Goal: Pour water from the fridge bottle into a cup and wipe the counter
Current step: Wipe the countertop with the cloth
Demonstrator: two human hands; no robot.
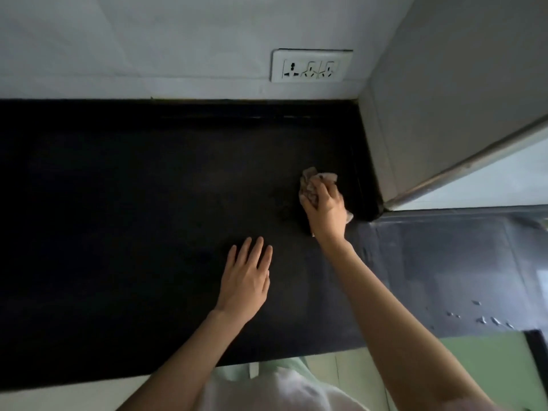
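A black counter [133, 203] fills most of the head view. My right hand [324, 210] presses a crumpled pale cloth [310, 182] onto the counter near its right end, fingers closed over it. Part of the cloth sticks out above my fingers and a corner shows under my wrist. My left hand [246, 280] lies flat on the counter nearer to me, fingers spread and holding nothing. Neither a bottle nor a cup is in view.
A white wall with a socket plate [311, 66] runs along the back of the counter. A grey fridge side and its metal-edged door [462, 170] close off the right. Lower right lies a grey surface [444, 271] with water drops [492, 320]. The counter's front edge is near my body.
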